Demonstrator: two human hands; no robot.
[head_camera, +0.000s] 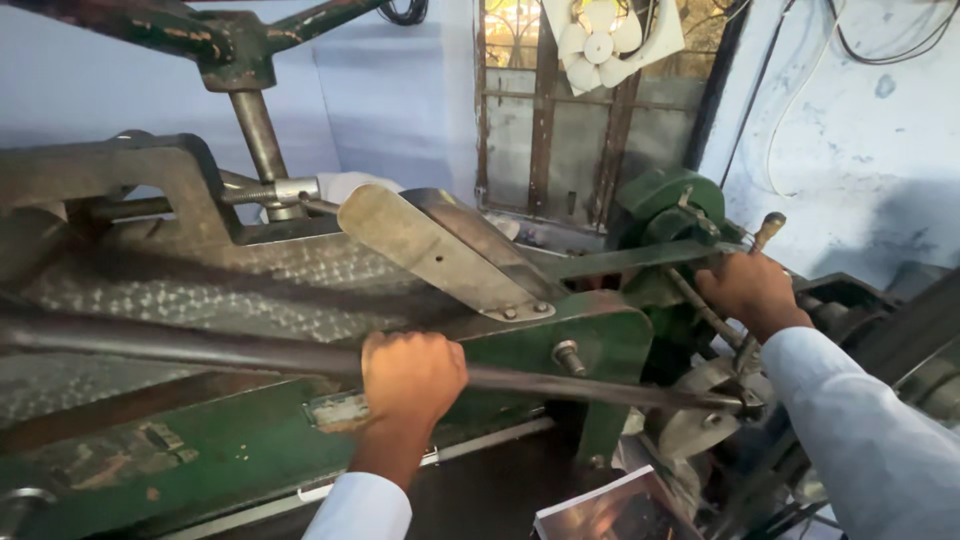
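Note:
My left hand (410, 375) is closed around a long dark steel bar (200, 347) that runs across the front of a big green machine (610, 340). My right hand (748, 290) grips a thin upright lever (765, 235) with a wooden knob on the machine's right side. Both arms wear pale blue sleeves. A worn brass-coloured flat blade arm (430, 245) slants down above the left hand, bolted to the green frame. Behind it lies a grey textured metal bed (240, 290).
A rusty screw spindle (255, 125) hangs at the upper left. A barred window (560, 130) with a white fan (600, 40) is behind the machine. A green motor housing (665, 205) sits at the back right. A stack of printed sheets (610, 510) lies below. Cables hang on the right wall.

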